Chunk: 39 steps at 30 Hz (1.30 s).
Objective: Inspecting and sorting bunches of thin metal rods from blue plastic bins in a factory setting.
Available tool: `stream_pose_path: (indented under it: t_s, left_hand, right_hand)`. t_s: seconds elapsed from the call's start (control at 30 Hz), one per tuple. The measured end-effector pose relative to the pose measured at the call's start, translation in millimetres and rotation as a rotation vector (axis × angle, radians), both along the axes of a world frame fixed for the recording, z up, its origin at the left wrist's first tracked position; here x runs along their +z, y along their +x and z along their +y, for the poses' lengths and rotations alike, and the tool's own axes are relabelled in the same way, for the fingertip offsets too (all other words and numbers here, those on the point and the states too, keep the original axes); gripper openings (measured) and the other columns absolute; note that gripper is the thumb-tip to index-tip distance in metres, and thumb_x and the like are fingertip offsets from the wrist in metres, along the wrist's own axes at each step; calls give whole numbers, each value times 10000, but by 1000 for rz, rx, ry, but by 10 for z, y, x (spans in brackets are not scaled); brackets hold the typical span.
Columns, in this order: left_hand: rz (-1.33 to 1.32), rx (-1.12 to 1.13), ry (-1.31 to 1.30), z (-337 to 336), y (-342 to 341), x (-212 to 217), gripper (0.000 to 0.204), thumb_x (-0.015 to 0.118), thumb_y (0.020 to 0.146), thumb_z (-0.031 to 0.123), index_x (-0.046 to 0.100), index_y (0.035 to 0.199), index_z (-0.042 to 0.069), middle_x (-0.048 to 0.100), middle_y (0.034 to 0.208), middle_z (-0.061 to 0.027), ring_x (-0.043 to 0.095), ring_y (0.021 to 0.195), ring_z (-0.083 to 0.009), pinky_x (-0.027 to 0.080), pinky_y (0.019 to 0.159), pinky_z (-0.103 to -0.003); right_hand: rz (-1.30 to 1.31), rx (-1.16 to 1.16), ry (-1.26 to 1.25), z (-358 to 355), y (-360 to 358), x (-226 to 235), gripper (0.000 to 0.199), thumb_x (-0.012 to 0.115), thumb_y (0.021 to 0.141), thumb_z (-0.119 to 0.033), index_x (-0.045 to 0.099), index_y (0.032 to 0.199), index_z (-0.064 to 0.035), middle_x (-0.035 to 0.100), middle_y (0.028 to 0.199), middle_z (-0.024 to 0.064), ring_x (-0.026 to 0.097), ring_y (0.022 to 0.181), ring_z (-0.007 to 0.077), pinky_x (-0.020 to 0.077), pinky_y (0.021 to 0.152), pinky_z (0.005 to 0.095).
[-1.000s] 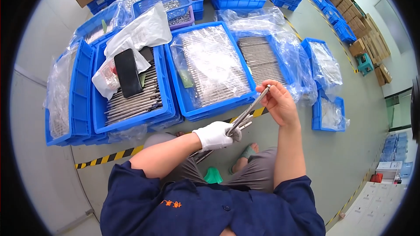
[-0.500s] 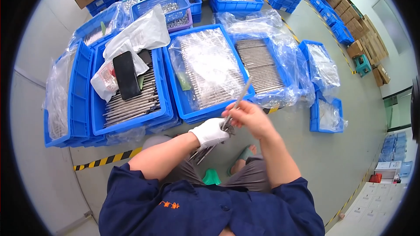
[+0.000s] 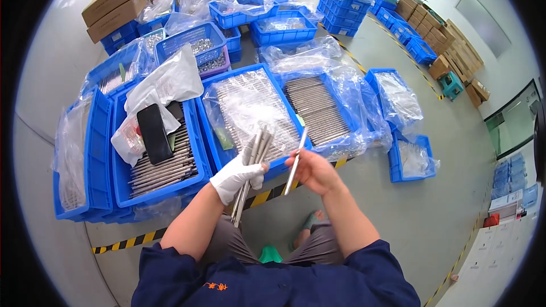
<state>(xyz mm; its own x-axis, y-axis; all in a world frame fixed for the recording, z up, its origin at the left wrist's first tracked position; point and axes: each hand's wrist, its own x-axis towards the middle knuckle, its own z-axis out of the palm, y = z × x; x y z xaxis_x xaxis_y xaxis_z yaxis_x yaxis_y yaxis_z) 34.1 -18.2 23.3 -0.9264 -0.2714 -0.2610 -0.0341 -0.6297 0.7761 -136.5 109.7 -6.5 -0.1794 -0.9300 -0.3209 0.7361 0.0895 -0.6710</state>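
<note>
My left hand, in a white glove, is closed around a bundle of several metal rods, held tilted with their upper ends over the middle blue crate. Bare, my right hand pinches a single metal rod between thumb and fingers, apart from the bundle. Just beyond both hands, that crate holds rows of similar rods under clear plastic film. More rods lie in rows in the crate to its right. Dark-ended rods fill the left crate, partly covered by a black phone and a white plastic bag.
An empty-looking blue crate stands on its side at far left. Small blue bins with plastic bags sit on the floor at right. Stacked crates, cardboard boxes and a basket of small metal parts stand behind. Striped tape marks the floor.
My hands have moved apart; the left lifted the bundle up and left, toward the middle crate. My right hand now holds one rod away from it. The view has tilted up.
</note>
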Motion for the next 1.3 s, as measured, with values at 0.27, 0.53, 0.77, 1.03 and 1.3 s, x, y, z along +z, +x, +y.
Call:
stream_pose_path:
  t_s: [0.27,0.53,0.77,1.03,1.3]
  left_hand:
    - [-118,45,249,31,-17,-330,257,594,771,182,527,975,42,547,663,-33,549,582,-111,441,506,-214]
    - [-225,106,202,-81,-23,-249,190,624,722,177,565,815,22,495,554,-12,464,455,-100,364,420,-215]
    - [246,267,450,-465,169,-154,100,538,772,184,517,786,87,428,667,-14,458,639,-142,416,569,-272]
    - [269,475,583,-456,197,-251,29,491,809,112,484,816,85,516,709,-5,518,639,-148,440,637,-322]
    - [268,437,509,-498,139,-240,69,424,842,141,433,813,79,435,696,-1,439,616,-119,408,613,-288]
  right_hand:
    - [-19,417,25,-63,385,-19,232,450,865,-253,533,934,-47,610,842,71,580,751,130,458,670,252]
    - [205,536,112,-36,522,93,196,528,823,-232,552,890,-49,613,837,40,570,737,100,451,693,231]
    - [495,972,-64,100,647,268,162,522,820,-154,537,907,-19,607,842,42,552,785,80,427,723,220]
    - [266,500,-138,185,375,504,98,483,802,-34,537,883,-50,585,747,52,531,643,82,404,550,189]
    - [1135,-413,-1291,76,979,1693,59,508,670,-8,558,701,-12,553,687,104,459,462,192,381,403,280]
